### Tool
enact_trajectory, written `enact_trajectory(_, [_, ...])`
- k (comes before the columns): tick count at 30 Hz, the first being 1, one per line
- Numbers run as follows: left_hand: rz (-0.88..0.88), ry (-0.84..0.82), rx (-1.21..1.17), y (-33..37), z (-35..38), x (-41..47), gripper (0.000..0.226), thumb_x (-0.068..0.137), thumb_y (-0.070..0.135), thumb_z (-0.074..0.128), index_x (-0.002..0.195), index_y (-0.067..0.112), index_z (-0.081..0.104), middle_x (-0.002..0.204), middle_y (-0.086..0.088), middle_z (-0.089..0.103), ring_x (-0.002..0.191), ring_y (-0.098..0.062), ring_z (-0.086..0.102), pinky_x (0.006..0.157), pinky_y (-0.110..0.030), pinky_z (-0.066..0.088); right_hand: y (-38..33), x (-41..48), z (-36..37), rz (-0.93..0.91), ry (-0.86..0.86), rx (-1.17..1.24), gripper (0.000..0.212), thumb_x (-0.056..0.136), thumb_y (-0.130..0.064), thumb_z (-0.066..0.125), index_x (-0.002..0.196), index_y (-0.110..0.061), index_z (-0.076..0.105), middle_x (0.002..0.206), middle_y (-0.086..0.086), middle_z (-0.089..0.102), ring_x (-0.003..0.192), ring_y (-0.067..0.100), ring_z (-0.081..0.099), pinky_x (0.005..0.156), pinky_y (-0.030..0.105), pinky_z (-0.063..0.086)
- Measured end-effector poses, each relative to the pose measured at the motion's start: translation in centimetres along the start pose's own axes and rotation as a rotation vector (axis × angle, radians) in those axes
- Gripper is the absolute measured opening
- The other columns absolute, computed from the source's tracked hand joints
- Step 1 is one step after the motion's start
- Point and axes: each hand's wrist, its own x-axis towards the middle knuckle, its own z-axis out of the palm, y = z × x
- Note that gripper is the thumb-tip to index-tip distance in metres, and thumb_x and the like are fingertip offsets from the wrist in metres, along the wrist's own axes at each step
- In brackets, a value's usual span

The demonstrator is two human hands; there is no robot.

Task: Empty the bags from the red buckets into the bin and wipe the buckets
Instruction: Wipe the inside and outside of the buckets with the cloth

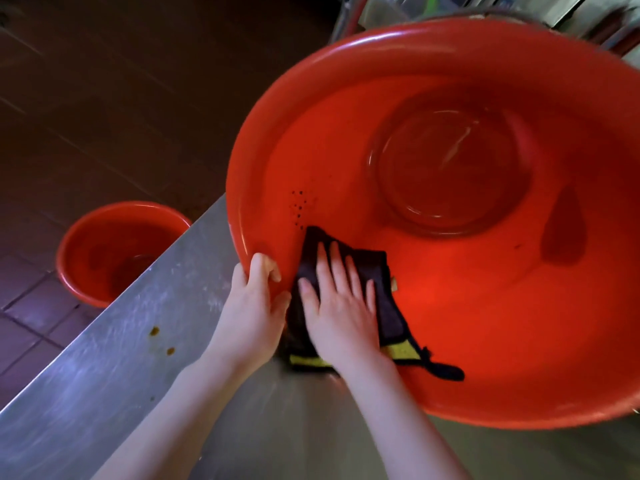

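Note:
A large red bucket (pixel 485 306) rests tilted on a steel table (pixel 138 341), its open mouth turned toward me. My left hand (pixel 256 306) grips its near-left rim, thumb inside. My right hand (pixel 339 306) presses a dark cloth (pixel 377 271) with a yellow edge flat against the inner wall, fingers straight and spread. Small dark specks (pixel 298 206) dot the wall just above the cloth. A second, smaller red bucket (pixel 114 247) stands on the floor to the left, with no bag in it.
The steel table's edge runs diagonally from lower left to the bucket, with two brown spots (pixel 161 341) on it. Dark tiled floor (pixel 86 98) lies to the left. Metal fixtures (pixel 519 8) stand behind the big bucket.

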Motion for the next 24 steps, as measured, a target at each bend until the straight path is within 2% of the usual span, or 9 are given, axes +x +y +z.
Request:
enact_trajectory(3, [-0.004, -0.004, 0.010, 0.3, -0.2, -0.1, 0.032, 0.088, 0.005, 0.059, 0.095, 0.023, 0.034, 0.096, 0.000, 0.040, 0.075, -0.008, 0.045, 0.063, -0.022, 0.031, 1.6, 6.4, -0.3, 0.167, -0.006, 0.067, 0.061, 0.099, -0.053, 0.016, 0.153, -0.031, -0.002, 0.162, -0.009, 0.000, 0.149, 0.015, 0.004, 0.118, 0.052, 0.006])
enact_trajectory(6, [-0.039, -0.032, 0.016, 0.9, -0.5, -0.8, 0.027, 0.091, 0.010, 0.058, 0.098, 0.026, 0.037, 0.095, 0.003, 0.042, 0.074, -0.014, 0.052, 0.063, -0.015, 0.036, 3.4, 12.4, -1.2, 0.360, -0.048, 0.188, 0.058, 0.101, -0.052, 0.013, 0.154, -0.032, -0.001, 0.163, -0.009, -0.001, 0.149, 0.017, 0.002, 0.118, 0.051, 0.001])
enact_trajectory(8, [-0.037, -0.031, 0.113, 1.2, -1.2, -1.6, 0.025, 0.090, 0.012, 0.058, 0.102, 0.031, 0.048, 0.096, 0.004, 0.049, 0.080, -0.018, 0.058, 0.069, -0.022, 0.041, 4.4, 13.9, -1.0, 0.374, -0.041, 0.219, 0.057, 0.101, -0.052, 0.012, 0.154, -0.032, 0.000, 0.163, -0.009, 0.000, 0.149, 0.017, 0.002, 0.117, 0.052, 0.000])
enact_trajectory(10, [0.043, 0.109, 0.241, 1.8, -3.0, -1.5, 0.026, 0.086, 0.015, 0.063, 0.105, 0.033, 0.062, 0.104, 0.000, 0.057, 0.088, -0.021, 0.062, 0.076, -0.025, 0.043, 4.9, 14.2, -0.6, 0.351, -0.020, 0.216, 0.058, 0.100, -0.053, 0.012, 0.154, -0.033, 0.001, 0.162, -0.009, 0.001, 0.149, 0.018, 0.003, 0.117, 0.052, -0.001])
enact_trajectory(13, [0.238, 0.306, 0.328, 3.0, -5.9, 0.6, 0.026, 0.084, 0.011, 0.067, 0.107, 0.022, 0.070, 0.123, -0.011, 0.052, 0.095, -0.023, 0.061, 0.085, -0.030, 0.047, 5.2, 14.0, -0.6, 0.303, -0.035, 0.173, 0.059, 0.100, -0.054, 0.011, 0.154, -0.033, 0.001, 0.163, -0.008, 0.000, 0.149, 0.018, 0.001, 0.117, 0.052, -0.002])
enact_trajectory(15, [0.298, 0.284, 0.385, 3.3, -6.7, 2.1, 0.022, 0.085, 0.004, 0.066, 0.102, 0.016, 0.071, 0.116, -0.012, 0.050, 0.083, -0.027, 0.062, 0.073, -0.037, 0.054, 5.4, 13.3, -1.2, 0.287, -0.085, 0.128, 0.059, 0.100, -0.053, 0.012, 0.154, -0.032, -0.001, 0.162, -0.008, -0.002, 0.149, 0.017, 0.000, 0.117, 0.052, -0.003])
enact_trajectory(19, [0.146, 0.147, 0.338, 2.7, -4.7, 1.3, 0.019, 0.081, 0.003, 0.066, 0.092, 0.018, 0.066, 0.098, -0.008, 0.045, 0.067, -0.030, 0.058, 0.068, -0.041, 0.052, 5.6, 8.2, -1.7, 0.392, -0.143, -0.024, 0.058, 0.101, -0.048, 0.018, 0.154, -0.030, 0.000, 0.162, -0.009, -0.002, 0.149, 0.018, 0.000, 0.117, 0.056, -0.002])
enact_trajectory(21, [0.088, 0.091, 0.330, 2.6, -2.6, -0.6, 0.017, 0.081, 0.006, 0.065, 0.089, 0.019, 0.058, 0.093, -0.006, 0.040, 0.062, -0.028, 0.055, 0.064, -0.038, 0.051, 4.5, 3.9, -1.2, 0.421, -0.090, -0.002, 0.059, 0.102, -0.047, 0.020, 0.154, -0.029, 0.000, 0.163, -0.008, 0.000, 0.149, 0.018, 0.001, 0.117, 0.057, 0.000])
enact_trajectory(24, [0.020, 0.032, 0.313, 2.4, -0.2, -1.8, 0.020, 0.081, 0.007, 0.064, 0.089, 0.020, 0.051, 0.091, -0.003, 0.037, 0.058, -0.028, 0.052, 0.059, -0.032, 0.045, 1.4, -2.8, 0.2, 0.313, -0.033, -0.049, 0.060, 0.100, -0.051, 0.014, 0.153, -0.031, -0.006, 0.162, -0.011, -0.007, 0.149, 0.015, -0.002, 0.117, 0.056, 0.002])
